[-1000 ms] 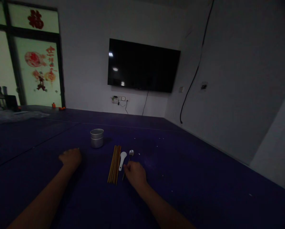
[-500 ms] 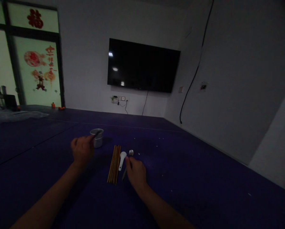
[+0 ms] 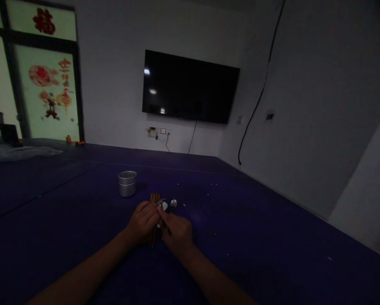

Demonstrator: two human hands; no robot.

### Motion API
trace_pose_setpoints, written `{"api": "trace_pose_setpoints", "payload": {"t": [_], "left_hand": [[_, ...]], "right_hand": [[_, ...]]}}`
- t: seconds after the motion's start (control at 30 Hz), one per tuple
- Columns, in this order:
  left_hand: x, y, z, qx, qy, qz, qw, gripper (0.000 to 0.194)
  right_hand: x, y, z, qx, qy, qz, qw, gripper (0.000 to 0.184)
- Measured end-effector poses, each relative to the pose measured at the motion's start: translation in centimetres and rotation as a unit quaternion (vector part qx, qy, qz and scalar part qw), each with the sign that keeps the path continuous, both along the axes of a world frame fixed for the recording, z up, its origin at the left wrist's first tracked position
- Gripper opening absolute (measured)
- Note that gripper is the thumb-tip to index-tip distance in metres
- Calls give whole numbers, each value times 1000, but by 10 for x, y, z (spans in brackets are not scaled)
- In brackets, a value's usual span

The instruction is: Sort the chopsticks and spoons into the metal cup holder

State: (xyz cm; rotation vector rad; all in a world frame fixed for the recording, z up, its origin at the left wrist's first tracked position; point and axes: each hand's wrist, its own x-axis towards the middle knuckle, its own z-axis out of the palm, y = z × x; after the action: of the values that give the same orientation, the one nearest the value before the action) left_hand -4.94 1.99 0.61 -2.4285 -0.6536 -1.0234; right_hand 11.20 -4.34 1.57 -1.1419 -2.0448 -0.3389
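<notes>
My left hand (image 3: 143, 221) is closed over the bundle of wooden chopsticks (image 3: 153, 197), its fingertips meeting those of my right hand. A small shiny metal end (image 3: 160, 203) shows at the fingertips; I cannot make out its kind or which hand has it. My right hand (image 3: 179, 233) is closed too, with something dark partly hidden beneath its fingers. Below the hands lies a white soup spoon (image 3: 165, 206), mostly covered. Beside it on the right shows the bowl of a metal spoon (image 3: 174, 203). A silver metal cup (image 3: 127, 184) stands upright beyond my left hand.
Everything lies on a purple-blue surface (image 3: 256, 237) with small white specks. Crumpled clear plastic (image 3: 21, 153) and small orange items (image 3: 79, 143) are at the far left. A wall with a television (image 3: 190, 87) stands behind, and a black cable (image 3: 252, 112) hangs at right.
My left hand has moved right and nearer, away from the cup, and now meets my right hand above the chopsticks. The dark slim thing it held over the cup no longer shows there.
</notes>
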Motion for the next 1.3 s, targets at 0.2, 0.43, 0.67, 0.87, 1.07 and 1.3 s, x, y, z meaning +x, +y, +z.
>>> {"api": "trace_pose_setpoints", "payload": {"t": [0.2, 0.43, 0.67, 0.87, 1.07, 1.3], "left_hand": [[7, 1, 5, 8, -29, 49, 998, 34], [9, 6, 13, -106, -25, 121, 987, 25], [7, 7, 11, -151, -22, 132, 979, 23], [7, 9, 9, -162, -26, 146, 976, 21], [-2, 16, 9, -109, -63, 195, 973, 23], [-19, 30, 10, -62, -101, 302, 946, 27]], "right_hand": [[4, 4, 12, -35, 12, -140, 989, 38], [15, 12, 21, -156, -2, -270, 950, 33], [13, 13, 20, -227, -37, -276, 933, 30], [8, 8, 21, -243, -54, -272, 930, 34], [6, 5, 20, -263, -69, -271, 923, 51], [5, 11, 10, -288, -76, -263, 918, 31]]}}
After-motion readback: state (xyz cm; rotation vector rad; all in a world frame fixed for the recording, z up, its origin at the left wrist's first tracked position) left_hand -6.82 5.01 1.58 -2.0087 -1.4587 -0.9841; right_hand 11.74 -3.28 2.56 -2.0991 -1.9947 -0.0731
